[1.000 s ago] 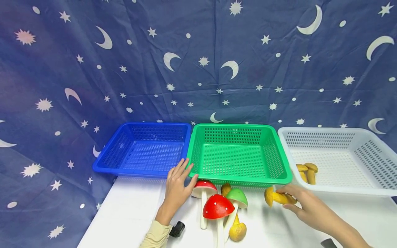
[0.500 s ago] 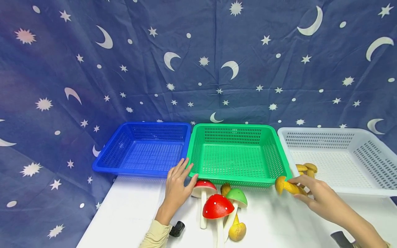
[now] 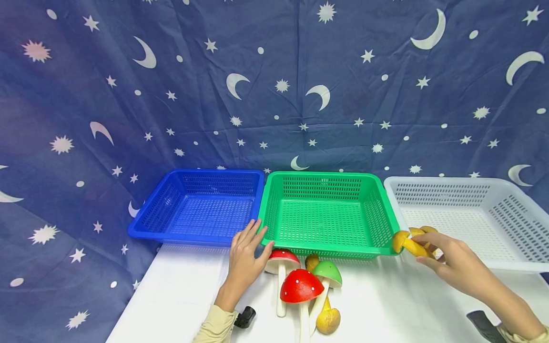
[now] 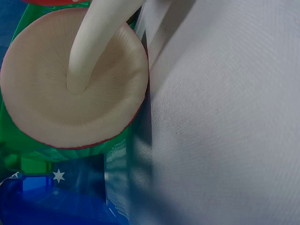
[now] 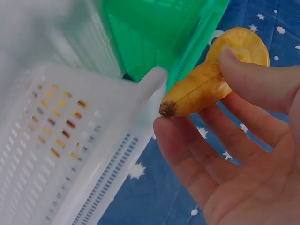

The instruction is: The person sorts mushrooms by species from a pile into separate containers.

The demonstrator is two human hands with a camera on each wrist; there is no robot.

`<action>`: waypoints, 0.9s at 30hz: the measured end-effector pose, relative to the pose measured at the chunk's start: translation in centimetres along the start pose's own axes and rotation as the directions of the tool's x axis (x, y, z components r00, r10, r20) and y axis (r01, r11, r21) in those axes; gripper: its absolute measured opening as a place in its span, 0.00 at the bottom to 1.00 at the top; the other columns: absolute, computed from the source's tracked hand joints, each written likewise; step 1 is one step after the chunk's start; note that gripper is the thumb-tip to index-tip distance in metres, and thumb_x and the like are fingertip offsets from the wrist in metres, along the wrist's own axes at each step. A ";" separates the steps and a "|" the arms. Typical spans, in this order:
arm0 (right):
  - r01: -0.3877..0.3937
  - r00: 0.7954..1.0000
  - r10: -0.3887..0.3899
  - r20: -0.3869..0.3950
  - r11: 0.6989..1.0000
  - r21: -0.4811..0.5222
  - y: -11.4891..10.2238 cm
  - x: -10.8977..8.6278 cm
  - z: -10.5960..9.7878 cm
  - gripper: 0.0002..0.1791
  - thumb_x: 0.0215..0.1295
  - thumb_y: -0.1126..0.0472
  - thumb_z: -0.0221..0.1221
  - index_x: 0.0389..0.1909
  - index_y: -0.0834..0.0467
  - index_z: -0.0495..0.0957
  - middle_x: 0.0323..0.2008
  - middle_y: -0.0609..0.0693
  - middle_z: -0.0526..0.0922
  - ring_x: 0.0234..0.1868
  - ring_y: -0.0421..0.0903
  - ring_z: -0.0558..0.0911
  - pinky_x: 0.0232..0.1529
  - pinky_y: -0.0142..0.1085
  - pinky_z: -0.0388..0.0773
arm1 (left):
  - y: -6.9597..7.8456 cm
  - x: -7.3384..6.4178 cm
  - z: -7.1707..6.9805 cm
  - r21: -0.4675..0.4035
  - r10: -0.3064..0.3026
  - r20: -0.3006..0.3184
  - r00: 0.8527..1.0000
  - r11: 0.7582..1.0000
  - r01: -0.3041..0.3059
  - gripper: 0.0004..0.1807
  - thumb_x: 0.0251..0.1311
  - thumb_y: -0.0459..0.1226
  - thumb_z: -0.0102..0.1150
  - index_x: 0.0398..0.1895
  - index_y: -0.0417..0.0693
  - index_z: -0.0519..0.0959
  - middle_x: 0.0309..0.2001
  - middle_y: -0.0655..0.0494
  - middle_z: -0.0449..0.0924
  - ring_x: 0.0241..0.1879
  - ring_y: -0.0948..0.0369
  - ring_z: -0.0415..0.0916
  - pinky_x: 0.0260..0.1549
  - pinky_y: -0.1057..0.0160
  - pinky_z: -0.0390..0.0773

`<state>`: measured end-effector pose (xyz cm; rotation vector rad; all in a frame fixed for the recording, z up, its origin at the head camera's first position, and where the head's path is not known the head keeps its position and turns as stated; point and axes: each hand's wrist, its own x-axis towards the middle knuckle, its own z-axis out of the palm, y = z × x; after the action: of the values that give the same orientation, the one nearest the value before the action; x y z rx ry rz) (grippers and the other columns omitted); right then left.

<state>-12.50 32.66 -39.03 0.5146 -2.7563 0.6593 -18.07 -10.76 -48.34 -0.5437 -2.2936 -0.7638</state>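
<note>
Here, the right hand (image 3: 461,266) pinches a yellow mushroom (image 5: 193,90) near the white basket (image 3: 493,266); the left hand (image 3: 245,257), fingers extended, holds nothing. Presumably light, stiff and slightly slippery, the mushroom is best gripped mid-stem.

Baskets (image 3: 326,250), mushrooms (image 3: 302,286) on white cloth (image 3: 377,314)

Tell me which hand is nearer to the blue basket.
Left. The left hand is by the near right corner of the blue basket; the right hand is farther right, past the green basket, holding a yellow mushroom by the white basket.
</note>
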 end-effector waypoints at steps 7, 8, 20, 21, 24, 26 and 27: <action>-0.020 0.999 0.019 -0.043 1.000 -0.018 1.8 0.5 -0.8 0.22 0.41 0.70 0.71 0.42 0.66 0.80 0.37 0.57 0.82 0.28 0.32 0.74 0.20 0.29 0.74 | 0.1 0.1 -0.1 -0.005 0.011 -0.008 1.000 1.000 -0.012 0.23 0.57 0.45 0.62 0.52 0.40 0.80 0.61 0.44 0.72 0.64 0.48 0.64 0.57 0.44 0.59; -0.021 0.999 0.020 -0.051 1.000 -0.020 2.1 0.6 -0.9 0.22 0.41 0.70 0.72 0.42 0.66 0.80 0.36 0.57 0.83 0.28 0.32 0.74 0.20 0.29 0.74 | 0.1 0.1 -0.1 -0.002 0.014 -0.009 1.000 1.000 -0.014 0.23 0.57 0.45 0.62 0.52 0.40 0.80 0.61 0.44 0.72 0.64 0.48 0.64 0.57 0.44 0.60; -0.115 0.991 0.111 -0.071 0.992 -0.052 4.8 0.6 -2.0 0.22 0.44 0.65 0.71 0.42 0.68 0.78 0.35 0.63 0.83 0.25 0.39 0.77 0.19 0.31 0.71 | 0.1 0.0 -0.1 -0.001 0.011 -0.004 1.000 1.000 -0.011 0.23 0.57 0.45 0.62 0.53 0.40 0.80 0.61 0.44 0.71 0.64 0.48 0.64 0.57 0.44 0.59; -0.129 0.990 0.126 -0.064 0.990 -0.051 5.0 0.6 -2.0 0.22 0.45 0.65 0.71 0.42 0.69 0.78 0.35 0.64 0.83 0.25 0.41 0.78 0.19 0.31 0.70 | 0.1 0.0 -0.1 -0.004 0.010 -0.002 1.000 1.000 -0.010 0.23 0.57 0.45 0.62 0.53 0.40 0.80 0.62 0.44 0.71 0.64 0.48 0.64 0.58 0.44 0.59; -0.165 0.985 0.162 -0.051 0.985 -0.053 5.7 0.6 -2.1 0.23 0.46 0.63 0.71 0.42 0.70 0.77 0.35 0.65 0.82 0.25 0.46 0.79 0.20 0.31 0.69 | 0.1 0.0 -0.1 -0.010 0.008 0.001 1.000 1.000 -0.008 0.23 0.58 0.45 0.61 0.53 0.39 0.80 0.62 0.44 0.71 0.64 0.48 0.64 0.58 0.43 0.59; -0.183 0.982 0.180 -0.050 0.981 -0.062 6.1 0.6 -2.1 0.23 0.47 0.62 0.71 0.42 0.70 0.77 0.34 0.64 0.82 0.24 0.45 0.79 0.21 0.32 0.68 | 0.1 0.0 -0.1 -0.012 0.006 0.003 1.000 1.000 -0.006 0.24 0.58 0.45 0.61 0.52 0.39 0.80 0.61 0.44 0.71 0.64 0.48 0.64 0.58 0.43 0.58; -0.191 0.981 0.188 -0.051 0.980 -0.062 6.3 0.5 -2.1 0.23 0.47 0.62 0.71 0.42 0.71 0.77 0.33 0.64 0.82 0.24 0.45 0.79 0.22 0.33 0.67 | 0.1 0.0 -0.1 -0.012 0.008 0.003 1.000 1.000 -0.008 0.24 0.58 0.45 0.61 0.52 0.39 0.80 0.61 0.44 0.71 0.64 0.48 0.64 0.58 0.43 0.59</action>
<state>-15.13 38.76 -39.50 0.2212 -2.7966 0.6091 -18.00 -10.72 -48.25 -0.5592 -2.2898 -0.7736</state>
